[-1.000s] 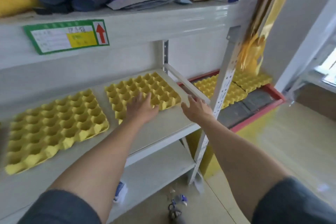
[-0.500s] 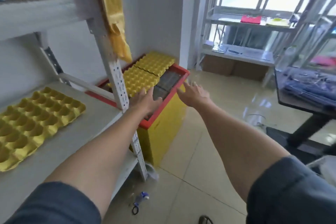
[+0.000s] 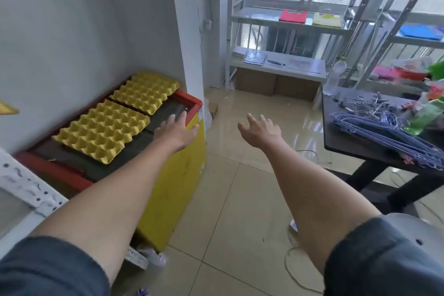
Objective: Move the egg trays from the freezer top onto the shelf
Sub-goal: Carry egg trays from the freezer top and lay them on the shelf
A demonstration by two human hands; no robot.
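Two yellow egg trays lie on the dark glass lid of a red-rimmed yellow freezer (image 3: 189, 106) against the wall. The near egg tray (image 3: 102, 130) sits mid-lid and the far egg tray (image 3: 145, 91) is by the corner. My left hand (image 3: 175, 131) hovers open over the lid's right part, just right of the near tray, touching neither tray. Over the floor beyond the freezer, my right hand (image 3: 260, 128) is spread and holds nothing. The shelf's white post (image 3: 26, 187) shows at the lower left edge.
A dark table (image 3: 360, 146) with a heap of wire hangers (image 3: 384, 132) and a bottle stands at right. White racks (image 3: 276, 21) with folded cloths line the window. Cardboard boxes sit under the low rack. Cables and litter lie on the tiled floor (image 3: 240, 199).
The view has swung right, from the shelf with its two trays to the freezer. Both hands left the shelf tray and now reach out toward the freezer top.
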